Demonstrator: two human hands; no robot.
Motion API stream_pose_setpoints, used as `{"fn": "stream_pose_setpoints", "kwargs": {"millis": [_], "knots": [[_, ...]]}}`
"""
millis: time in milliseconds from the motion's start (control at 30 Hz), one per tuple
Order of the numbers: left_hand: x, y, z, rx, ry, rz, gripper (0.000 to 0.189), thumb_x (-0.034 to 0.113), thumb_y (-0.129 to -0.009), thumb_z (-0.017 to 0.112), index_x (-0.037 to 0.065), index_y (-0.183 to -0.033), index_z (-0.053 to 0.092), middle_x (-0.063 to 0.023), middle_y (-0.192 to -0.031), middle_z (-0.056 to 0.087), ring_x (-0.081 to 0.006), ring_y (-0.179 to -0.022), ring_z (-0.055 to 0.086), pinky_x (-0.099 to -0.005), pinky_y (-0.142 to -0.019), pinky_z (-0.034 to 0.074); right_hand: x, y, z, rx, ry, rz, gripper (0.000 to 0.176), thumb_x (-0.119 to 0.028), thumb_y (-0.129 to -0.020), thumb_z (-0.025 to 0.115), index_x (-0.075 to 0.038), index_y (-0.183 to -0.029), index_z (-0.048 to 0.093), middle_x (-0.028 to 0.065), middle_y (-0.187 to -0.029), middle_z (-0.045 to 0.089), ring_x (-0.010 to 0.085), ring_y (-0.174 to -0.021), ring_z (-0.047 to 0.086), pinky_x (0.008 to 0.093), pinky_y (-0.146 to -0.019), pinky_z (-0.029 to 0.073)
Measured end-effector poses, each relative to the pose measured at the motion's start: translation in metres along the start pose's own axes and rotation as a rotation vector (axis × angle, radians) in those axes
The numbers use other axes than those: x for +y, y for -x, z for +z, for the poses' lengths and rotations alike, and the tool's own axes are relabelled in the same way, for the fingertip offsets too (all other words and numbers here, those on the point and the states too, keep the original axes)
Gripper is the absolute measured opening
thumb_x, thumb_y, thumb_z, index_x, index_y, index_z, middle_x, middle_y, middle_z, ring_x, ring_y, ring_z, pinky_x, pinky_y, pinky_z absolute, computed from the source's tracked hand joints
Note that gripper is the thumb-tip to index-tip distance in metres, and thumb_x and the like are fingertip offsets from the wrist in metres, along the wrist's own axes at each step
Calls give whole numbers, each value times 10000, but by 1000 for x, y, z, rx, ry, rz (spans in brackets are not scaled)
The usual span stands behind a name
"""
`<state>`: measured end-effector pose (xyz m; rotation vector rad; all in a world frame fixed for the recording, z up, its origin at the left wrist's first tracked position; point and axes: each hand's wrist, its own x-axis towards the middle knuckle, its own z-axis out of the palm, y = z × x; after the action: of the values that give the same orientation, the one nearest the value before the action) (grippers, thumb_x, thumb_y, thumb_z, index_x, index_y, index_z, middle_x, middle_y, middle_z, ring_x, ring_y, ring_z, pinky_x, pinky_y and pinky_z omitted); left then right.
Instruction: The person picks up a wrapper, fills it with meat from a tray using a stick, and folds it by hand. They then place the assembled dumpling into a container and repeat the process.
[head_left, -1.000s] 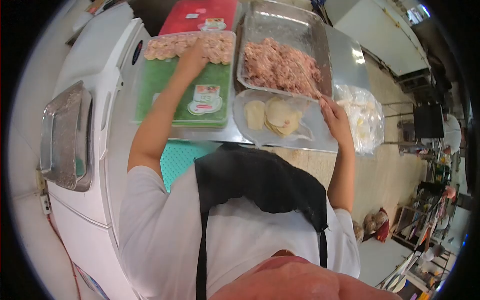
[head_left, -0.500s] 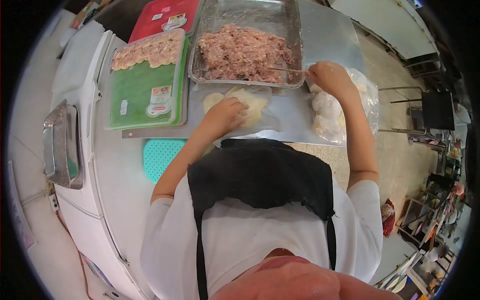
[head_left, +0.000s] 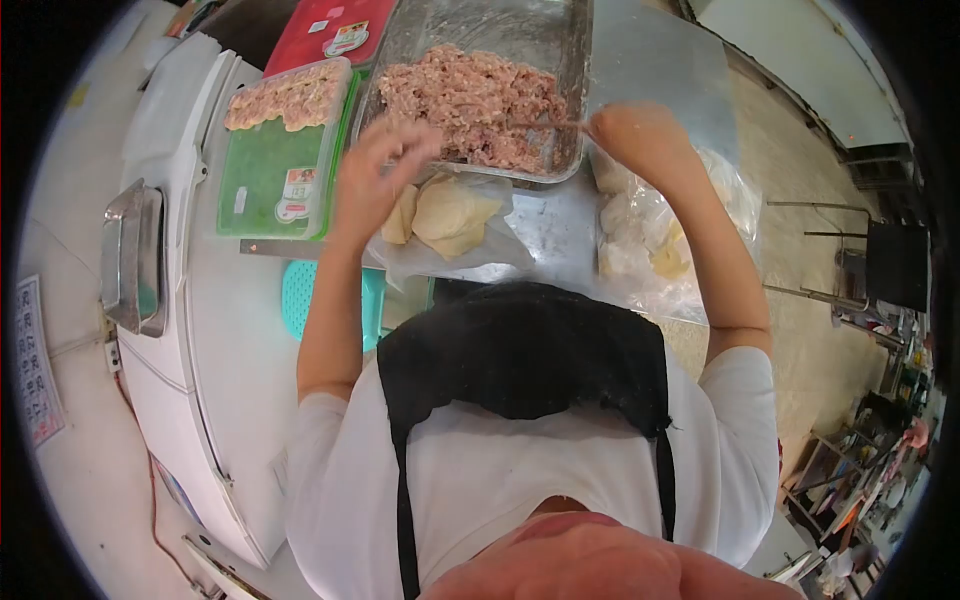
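Observation:
My left hand (head_left: 385, 165) is raised over the near left corner of a metal tray (head_left: 572, 165), its fingers blurred; whether anything is in them cannot be made out. Ground meat (head_left: 470, 105) is heaped in that tray. Fingers of my right hand (head_left: 640, 140) are closed round a thin stick (head_left: 550, 125), whose far end reaches the meat. Pale round dough wrappers (head_left: 455, 215) lie on a plastic sheet (head_left: 500, 250) just below my left hand. A clear bag (head_left: 650, 235) with pale wrappers inside sits below my right hand.
A green-bottomed container (head_left: 265, 170) at the left holds a row of filled pieces. Behind it is a red container (head_left: 325, 35). A turquoise perforated basket (head_left: 310, 300) is below the table's edge. Metal trays (head_left: 135, 255) are at far left, a black chair (head_left: 895, 265) at right.
My left hand has lifted off the wrappers and moved up and left to the tray's corner. My right hand, with the stick, has shifted slightly up. The view has shifted a little.

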<state>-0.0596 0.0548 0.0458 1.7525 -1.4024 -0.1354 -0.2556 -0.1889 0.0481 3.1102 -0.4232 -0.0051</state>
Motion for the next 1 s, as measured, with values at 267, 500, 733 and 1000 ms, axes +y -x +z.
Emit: {"fn": "stream_pose_setpoints", "kwargs": {"millis": [267, 500, 733, 1000], "knots": [[-113, -52, 61, 1, -778, 216, 277, 201, -862, 581, 62, -1096, 632, -209, -1199, 556, -329, -1060, 565, -399, -892, 460, -17, -4, 19, -15, -56, -143, 143, -125, -766, 551, -73, -760, 684, 137, -799, 677, 292, -749, 672, 416, -627, 526], [-80, -29, 31, 82, -552, -2, 202, 176, -802, 632, 64, -968, 656, -146, -933, 573, -353, -891, 552, -447, -763, 448, -34, -5, 73, 179, -201, -292, 119, -69, -755, 529, -43, -708, 635, 147, -732, 645, 307, -731, 656, 424, -625, 518], [-92, -27, 14, 75, -578, -33, 214, 182, -807, 658, 70, -988, 658, -136, -901, 578, -331, -885, 547, -414, -763, 440, -31, -14, 60, -42, -378, -29, 288, -277, -892, 507, -42, -789, 637, 147, -789, 657, 348, -756, 634, 477, -666, 493], [-72, 34, 18, -161, -121, 112, 216, 148, -777, 663, 65, -972, 623, -127, -937, 562, -328, -926, 540, -392, -826, 429, -60, -8, 38, -105, -76, -21, 169, -139, -783, 524, -36, -724, 644, 181, -741, 646, 345, -730, 648, 455, -636, 506]]}}
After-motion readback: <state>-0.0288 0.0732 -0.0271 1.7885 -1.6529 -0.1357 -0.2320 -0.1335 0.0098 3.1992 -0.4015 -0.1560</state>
